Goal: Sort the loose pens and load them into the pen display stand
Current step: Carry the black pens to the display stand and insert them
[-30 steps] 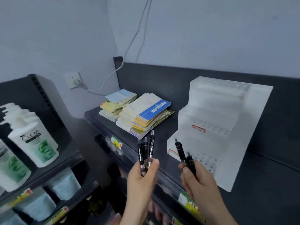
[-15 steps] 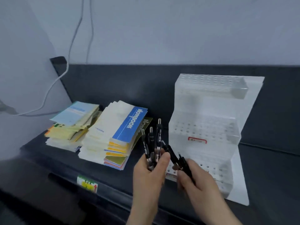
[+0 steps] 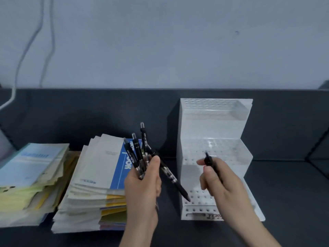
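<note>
A clear stepped pen display stand (image 3: 215, 132) with rows of small holes sits on the dark shelf, right of centre, and I see no pens in it. My left hand (image 3: 142, 186) grips a bunch of black pens (image 3: 137, 154) fanned upward. One more black pen (image 3: 170, 177) slants down from that hand, its tip at the stand's lowest tier. My right hand (image 3: 224, 182) holds a single black pen (image 3: 209, 162) in front of the stand's middle tier.
Two stacks of notebooks lie left of the stand, the nearer notebook stack (image 3: 92, 184) with a blue-banded cover, the far-left paper stack (image 3: 26, 177) pale blue and yellow. The dark shelf surface (image 3: 293, 202) extends right. White cables (image 3: 19, 56) hang down the wall.
The view has swung right and closer, putting the stand straight ahead. My right hand has drawn apart from the left with one pen. Another pen now slants from my left hand toward the stand.
</note>
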Demonstrator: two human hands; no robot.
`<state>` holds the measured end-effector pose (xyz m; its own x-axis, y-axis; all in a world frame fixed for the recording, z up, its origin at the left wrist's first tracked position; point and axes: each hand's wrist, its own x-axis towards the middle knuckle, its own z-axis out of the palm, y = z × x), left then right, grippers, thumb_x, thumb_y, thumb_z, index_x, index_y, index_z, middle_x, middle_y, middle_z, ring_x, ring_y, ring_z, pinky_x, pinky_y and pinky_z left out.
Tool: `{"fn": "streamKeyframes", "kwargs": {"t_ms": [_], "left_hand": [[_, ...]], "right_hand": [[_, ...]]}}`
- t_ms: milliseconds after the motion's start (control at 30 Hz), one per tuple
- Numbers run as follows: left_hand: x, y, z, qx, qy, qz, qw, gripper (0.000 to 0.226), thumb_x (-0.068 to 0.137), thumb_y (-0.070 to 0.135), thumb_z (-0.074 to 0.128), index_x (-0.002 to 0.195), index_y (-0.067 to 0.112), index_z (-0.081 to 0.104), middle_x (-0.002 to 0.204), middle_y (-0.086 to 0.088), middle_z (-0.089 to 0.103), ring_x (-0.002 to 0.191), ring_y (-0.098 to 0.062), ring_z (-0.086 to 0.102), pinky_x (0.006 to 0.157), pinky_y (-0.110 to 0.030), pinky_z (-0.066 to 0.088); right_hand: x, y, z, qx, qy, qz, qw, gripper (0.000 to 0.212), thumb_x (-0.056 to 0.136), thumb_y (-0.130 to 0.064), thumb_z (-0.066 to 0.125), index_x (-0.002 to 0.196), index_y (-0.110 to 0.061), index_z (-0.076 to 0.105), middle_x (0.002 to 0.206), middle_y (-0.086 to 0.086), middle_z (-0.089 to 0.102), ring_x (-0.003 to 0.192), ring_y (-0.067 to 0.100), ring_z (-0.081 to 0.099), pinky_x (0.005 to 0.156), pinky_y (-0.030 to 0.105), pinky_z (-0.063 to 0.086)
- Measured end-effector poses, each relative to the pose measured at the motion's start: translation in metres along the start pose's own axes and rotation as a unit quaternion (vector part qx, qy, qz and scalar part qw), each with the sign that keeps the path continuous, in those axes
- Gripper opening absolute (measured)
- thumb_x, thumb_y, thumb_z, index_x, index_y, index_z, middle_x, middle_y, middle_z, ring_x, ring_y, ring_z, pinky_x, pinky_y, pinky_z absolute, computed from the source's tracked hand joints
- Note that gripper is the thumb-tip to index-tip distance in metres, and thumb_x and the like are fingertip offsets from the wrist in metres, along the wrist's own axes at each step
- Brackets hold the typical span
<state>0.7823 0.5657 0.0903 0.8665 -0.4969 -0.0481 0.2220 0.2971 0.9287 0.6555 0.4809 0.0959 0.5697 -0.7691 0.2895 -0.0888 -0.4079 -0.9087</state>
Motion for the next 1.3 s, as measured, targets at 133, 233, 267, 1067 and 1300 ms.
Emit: {"fn": "streamKeyframes", "kwargs": {"t_ms": [133, 233, 267, 1067, 1300], "left_hand": [[0.020, 0.013, 0.009, -0.014, -0.003, 0.032, 0.999, 0.020, 0.089, 0.017, 0.063, 0.074, 0.012, 0.051, 0.053, 0.000, 0.043, 0.040, -0.008, 0.031, 0.035, -0.018, 0.024], [0.032, 0.026, 0.018, -0.006, -0.015, 0.066, 0.998, 0.022, 0.090, 0.018, 0.063, 0.073, 0.012, 0.050, 0.055, -0.001, 0.043, 0.043, -0.010, 0.031, 0.037, -0.019, 0.025], [0.035, 0.029, 0.020, -0.005, -0.018, 0.076, 0.997, 0.023, 0.090, 0.018, 0.064, 0.071, 0.013, 0.050, 0.055, 0.000, 0.044, 0.044, -0.010, 0.031, 0.038, -0.019, 0.026], [0.040, 0.016, 0.014, -0.011, 0.009, 0.072, 0.997, 0.023, 0.089, 0.018, 0.064, 0.071, 0.012, 0.051, 0.053, 0.000, 0.046, 0.042, -0.009, 0.033, 0.037, -0.018, 0.028], [0.041, 0.012, 0.015, 0.007, 0.000, 0.065, 0.998, 0.021, 0.088, 0.018, 0.065, 0.074, 0.010, 0.051, 0.051, 0.001, 0.044, 0.041, -0.008, 0.033, 0.037, -0.018, 0.028]], "right_hand": [[0.051, -0.029, -0.008, 0.063, 0.066, -0.016, 0.996, 0.021, 0.098, -0.019, 0.040, 0.090, -0.021, 0.059, 0.066, -0.005, 0.061, 0.059, 0.007, 0.047, 0.059, 0.026, 0.038], [0.083, -0.047, -0.010, 0.117, 0.096, -0.034, 0.988, 0.024, 0.098, -0.013, 0.043, 0.091, -0.023, 0.065, 0.081, -0.006, 0.068, 0.073, 0.008, 0.057, 0.067, 0.026, 0.046], [0.089, -0.050, -0.011, 0.128, 0.103, -0.037, 0.986, 0.024, 0.097, -0.013, 0.047, 0.091, -0.025, 0.067, 0.086, -0.003, 0.069, 0.075, 0.012, 0.058, 0.068, 0.030, 0.049], [0.115, 0.012, 0.032, -0.098, 0.187, -0.106, 0.972, 0.015, 0.083, -0.013, 0.070, 0.096, -0.018, 0.074, 0.077, -0.027, 0.058, 0.075, -0.002, 0.060, 0.073, 0.013, 0.045], [0.112, 0.018, 0.034, -0.103, 0.194, -0.088, 0.971, 0.017, 0.083, -0.013, 0.070, 0.099, -0.018, 0.073, 0.077, -0.021, 0.059, 0.075, -0.004, 0.059, 0.075, 0.018, 0.049]]}}
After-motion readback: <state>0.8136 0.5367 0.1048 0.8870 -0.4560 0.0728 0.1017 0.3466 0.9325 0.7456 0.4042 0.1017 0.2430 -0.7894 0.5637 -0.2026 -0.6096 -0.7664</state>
